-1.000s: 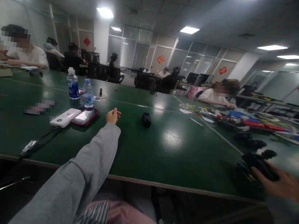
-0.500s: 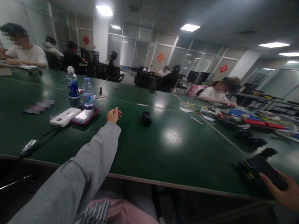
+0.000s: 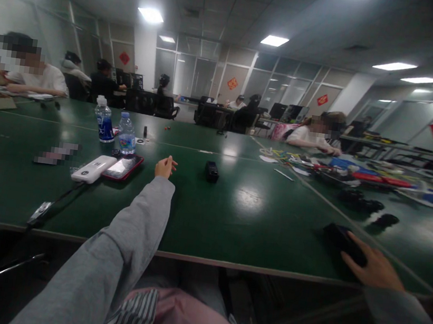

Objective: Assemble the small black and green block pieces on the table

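My left hand (image 3: 165,167) lies stretched far out on the green table (image 3: 210,209), fingers loosely curled with nothing in them, just right of a red-cased phone (image 3: 123,167) and a white power bank (image 3: 93,168). A small black device (image 3: 211,171) sits a little to its right. My right hand (image 3: 374,268) rests near the table's front right edge, fingers wrapped on a dark phone-like object (image 3: 344,241) lying on the table.
Two water bottles (image 3: 104,123) stand behind the phone. A cable with a plug (image 3: 40,214) trails off the front edge. Dark parts (image 3: 360,201) and colourful clutter (image 3: 358,174) cover the right side. Several people sit at the far tables.
My right hand has brought the dark object leftward and down onto the table. The left hand has stayed where it was.
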### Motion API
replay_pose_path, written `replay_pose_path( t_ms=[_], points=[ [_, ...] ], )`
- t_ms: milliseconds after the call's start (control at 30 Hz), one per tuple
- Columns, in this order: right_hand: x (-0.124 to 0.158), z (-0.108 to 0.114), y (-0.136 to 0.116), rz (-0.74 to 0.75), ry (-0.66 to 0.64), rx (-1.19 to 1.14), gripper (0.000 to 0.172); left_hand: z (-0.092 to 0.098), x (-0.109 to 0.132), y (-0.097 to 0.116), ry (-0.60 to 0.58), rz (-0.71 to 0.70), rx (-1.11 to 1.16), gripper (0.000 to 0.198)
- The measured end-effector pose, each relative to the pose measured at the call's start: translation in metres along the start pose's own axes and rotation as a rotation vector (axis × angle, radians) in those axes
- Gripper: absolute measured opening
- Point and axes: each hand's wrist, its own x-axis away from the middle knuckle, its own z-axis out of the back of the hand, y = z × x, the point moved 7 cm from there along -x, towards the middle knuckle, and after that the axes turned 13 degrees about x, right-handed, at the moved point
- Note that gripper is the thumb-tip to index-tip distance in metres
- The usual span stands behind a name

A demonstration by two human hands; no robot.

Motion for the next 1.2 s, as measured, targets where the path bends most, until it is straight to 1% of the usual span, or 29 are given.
replay_pose_path(
  t_ms=[33,67,100,167,233,300,367,400,433,500,533,600,667,700,733,800,867,933,1000,1100,1167,1200],
  points=[
    [-0.001,0.002,-0.025,0.020,-0.084,-0.023,0.069,-0.001,0.000,0.000,-0.009,-0.001,0.000,0.053],
    [-0.003,0.007,-0.056,0.061,-0.156,-0.056,0.071,-0.002,0.001,0.001,-0.019,-0.002,0.000,0.053],
    [-0.005,0.016,-0.091,0.111,-0.198,-0.098,0.071,-0.004,0.001,0.001,-0.031,-0.004,0.000,0.053],
    [-0.013,0.037,-0.176,0.247,-0.235,-0.202,0.071,-0.006,0.001,0.000,-0.057,-0.005,0.003,0.053],
    [-0.025,0.057,-0.264,0.370,-0.260,-0.286,0.075,-0.009,0.001,-0.001,-0.081,0.000,0.011,0.052],
    [-0.042,0.068,-0.346,0.441,-0.286,-0.338,0.080,-0.012,0.000,-0.003,-0.109,-0.001,0.019,0.052],
    [-0.065,0.068,-0.416,0.478,-0.297,-0.352,0.080,-0.016,-0.001,-0.006,-0.139,-0.008,0.018,0.050],
    [-0.078,0.064,-0.445,0.495,-0.299,-0.350,0.081,-0.018,-0.003,-0.008,-0.151,-0.011,0.014,0.048],
    [-0.092,0.058,-0.470,0.490,-0.294,-0.348,0.080,-0.019,-0.004,-0.011,-0.158,-0.012,0.009,0.046],
    [-0.118,0.041,-0.506,0.448,-0.285,-0.346,0.079,-0.022,-0.007,-0.016,-0.151,-0.024,0.000,0.039],
    [-0.129,0.032,-0.518,0.420,-0.282,-0.350,0.078,-0.023,-0.008,-0.017,-0.148,-0.041,0.000,0.036],
    [-0.143,0.016,-0.533,0.369,-0.281,-0.368,0.080,-0.027,-0.009,-0.018,-0.160,-0.097,0.016,0.034],
    [-0.150,0.007,-0.536,0.337,-0.272,-0.405,0.083,-0.033,-0.009,-0.018,-0.203,-0.149,0.051,0.037],
    [-0.151,0.006,-0.534,0.326,-0.255,-0.428,0.082,-0.037,-0.008,-0.019,-0.228,-0.165,0.069,0.040],
    [-0.153,0.006,-0.529,0.312,-0.223,-0.451,0.078,-0.040,-0.006,-0.019,-0.254,-0.173,0.084,0.042],
    [-0.158,0.011,-0.511,0.248,-0.118,-0.481,0.065,-0.045,-0.004,-0.020,-0.303,-0.172,0.097,0.049],
    [-0.164,0.014,-0.486,0.132,-0.002,-0.472,0.056,-0.048,-0.001,-0.022,-0.351,-0.138,0.094,0.062],
    [-0.170,0.007,-0.462,0.025,0.053,-0.427,0.053,-0.050,0.001,-0.024,-0.395,-0.086,0.090,0.077],
    [-0.174,-0.009,-0.447,-0.030,0.016,-0.377,0.054,-0.051,0.004,-0.025,-0.438,-0.042,0.086,0.089],
    [-0.175,-0.040,-0.438,-0.043,-0.139,-0.387,0.056,-0.053,0.006,-0.025,-0.494,-0.012,0.057,0.100],
    [-0.173,-0.052,-0.439,-0.029,-0.214,-0.443,0.056,-0.053,0.006,-0.024,-0.499,-0.034,0.018,0.100],
    [-0.172,-0.055,-0.441,-0.022,-0.229,-0.468,0.056,-0.052,0.005,-0.024,-0.490,-0.056,0.001,0.098]
  ],
)
